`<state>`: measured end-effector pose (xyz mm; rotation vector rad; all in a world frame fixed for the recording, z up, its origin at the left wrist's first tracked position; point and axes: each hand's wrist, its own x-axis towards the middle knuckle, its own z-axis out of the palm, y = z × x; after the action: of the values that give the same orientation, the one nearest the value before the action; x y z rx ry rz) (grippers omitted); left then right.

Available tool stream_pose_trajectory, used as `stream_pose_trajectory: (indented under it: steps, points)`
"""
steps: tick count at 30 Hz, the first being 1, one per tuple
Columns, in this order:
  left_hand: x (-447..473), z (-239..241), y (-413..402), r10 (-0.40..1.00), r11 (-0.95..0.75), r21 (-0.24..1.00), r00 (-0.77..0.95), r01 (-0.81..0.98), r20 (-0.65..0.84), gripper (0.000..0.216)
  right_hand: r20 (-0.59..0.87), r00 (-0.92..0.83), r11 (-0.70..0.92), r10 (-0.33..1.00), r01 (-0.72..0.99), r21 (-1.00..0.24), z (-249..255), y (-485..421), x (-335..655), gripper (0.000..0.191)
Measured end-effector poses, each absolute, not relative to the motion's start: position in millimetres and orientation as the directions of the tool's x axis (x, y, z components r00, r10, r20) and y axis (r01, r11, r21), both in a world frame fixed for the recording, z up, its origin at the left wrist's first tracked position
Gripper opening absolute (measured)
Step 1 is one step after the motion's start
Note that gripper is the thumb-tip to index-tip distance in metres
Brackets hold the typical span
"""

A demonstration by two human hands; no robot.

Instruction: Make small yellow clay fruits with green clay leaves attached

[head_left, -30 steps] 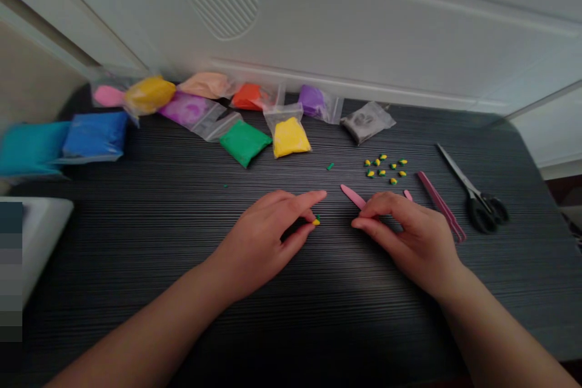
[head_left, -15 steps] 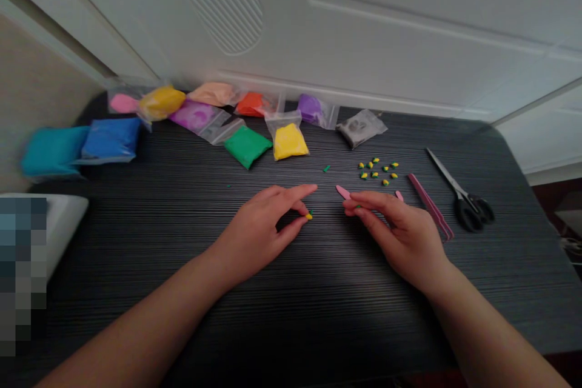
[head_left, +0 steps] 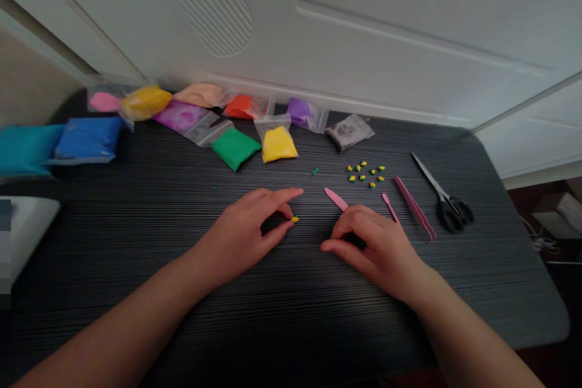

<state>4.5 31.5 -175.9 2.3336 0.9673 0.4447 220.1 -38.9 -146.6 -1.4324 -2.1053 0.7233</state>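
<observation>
Black ribbed tabletop (head_left: 136, 206) carried a small yellow clay bead (head_left: 294, 219), pinched between the thumb and a fingertip of the left hand (head_left: 245, 236). The right hand (head_left: 375, 248) lay curled over the near end of a flat pink plastic modelling tool (head_left: 335, 198); a grip on it could not be confirmed.

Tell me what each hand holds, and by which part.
Left hand pinches the tiny yellow clay piece between thumb and fingertip; which part, too small to tell. Right hand is curled; whether it holds anything cannot be told.
</observation>
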Motion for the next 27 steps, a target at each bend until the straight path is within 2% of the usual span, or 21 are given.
stream_pose_trajectory:
  steps: [5,15,22,27]
  points:
    - [3.5,-177.3,31.1,0.725,-0.573,0.62,0.684,0.536,0.078,0.045,0.11,-0.37,0.358,0.922,0.712,-0.605,-146.9,-38.9,221.5,0.012]
    - [4.1,-170.0,29.8,0.762,-0.539,0.644,0.641,0.542,0.098,0.038,0.15,-0.363,0.377,0.92,0.707,-0.599,-151.8,-39.3,221.9,0.019]
    - [2.1,-167.8,32.5,0.868,-0.435,0.668,0.48,0.604,0.131,0.037,0.186,-0.407,0.433,0.894,0.68,-0.592,-156.3,-38.3,223.5,0.031]
    - [0.8,-168.7,34.3,0.928,-0.322,0.746,0.352,0.583,0.125,0.036,0.128,-0.423,0.41,0.897,0.687,-0.599,-154.0,-39.8,223.8,0.022]
